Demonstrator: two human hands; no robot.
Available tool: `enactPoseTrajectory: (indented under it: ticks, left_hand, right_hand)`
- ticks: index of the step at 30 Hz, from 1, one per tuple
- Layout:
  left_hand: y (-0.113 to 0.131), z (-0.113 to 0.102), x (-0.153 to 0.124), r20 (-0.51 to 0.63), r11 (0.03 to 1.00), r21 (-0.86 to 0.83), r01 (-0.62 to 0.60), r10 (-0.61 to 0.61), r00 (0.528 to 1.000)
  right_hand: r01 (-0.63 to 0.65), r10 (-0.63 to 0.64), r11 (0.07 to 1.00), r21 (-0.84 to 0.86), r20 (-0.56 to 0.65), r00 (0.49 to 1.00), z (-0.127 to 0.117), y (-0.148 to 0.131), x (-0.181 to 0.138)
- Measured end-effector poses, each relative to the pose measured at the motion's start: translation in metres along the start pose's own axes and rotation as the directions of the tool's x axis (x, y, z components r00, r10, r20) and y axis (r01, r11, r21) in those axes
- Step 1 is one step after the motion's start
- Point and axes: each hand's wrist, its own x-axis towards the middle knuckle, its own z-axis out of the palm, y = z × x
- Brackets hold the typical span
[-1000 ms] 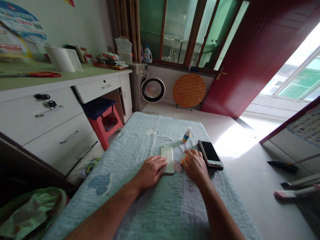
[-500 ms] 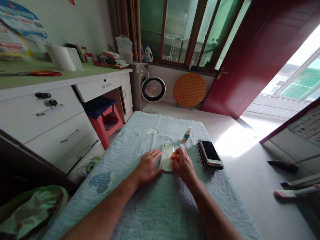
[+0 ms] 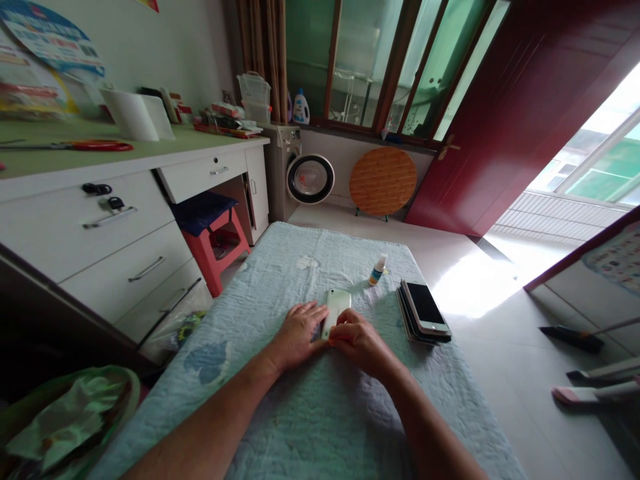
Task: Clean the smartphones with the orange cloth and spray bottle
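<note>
No legible text; print on the wall poster [image 3: 55,43] too blurred.

Phone [image 3: 338,303] between both hands, phone stack [image 3: 425,310] right, bottle [image 3: 378,269] behind.

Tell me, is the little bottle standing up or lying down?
Standing up. The little bottle rests on its base on the cloth, white cap pointing up.

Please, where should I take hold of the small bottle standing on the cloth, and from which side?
Probably take the small bottle around its slim body, below the white cap, coming from the near side: it stands upright, apart from the stack of phones.
</note>
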Motion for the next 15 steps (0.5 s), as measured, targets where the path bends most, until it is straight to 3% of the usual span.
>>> enactPoseTrajectory:
  ticks: [4,8,12,15]
  left_hand:
    - [0.001,0.001,0.000,-0.004,1.000,0.016,-0.008,0.008,1.000]
    - [0.003,0.000,0.000,0.008,1.000,0.019,-0.012,0.012,1.000]
    - [0.004,-0.001,-0.001,0.017,1.000,0.008,-0.002,0.002,1.000]
    - [0.003,-0.001,-0.002,0.033,1.000,0.006,-0.002,0.001,0.999]
  right_hand:
    - [-0.020,0.020,0.999,0.030,0.015,1.000,-0.001,0.001,0.002]
    - [-0.090,0.085,0.995,-0.036,-0.130,0.988,0.003,0.008,0.011]
    - [-0.199,0.166,0.977,-0.078,-0.309,0.937,0.007,0.021,0.019]
    - [-0.219,0.188,0.973,-0.066,-0.311,0.931,0.004,0.026,0.019]
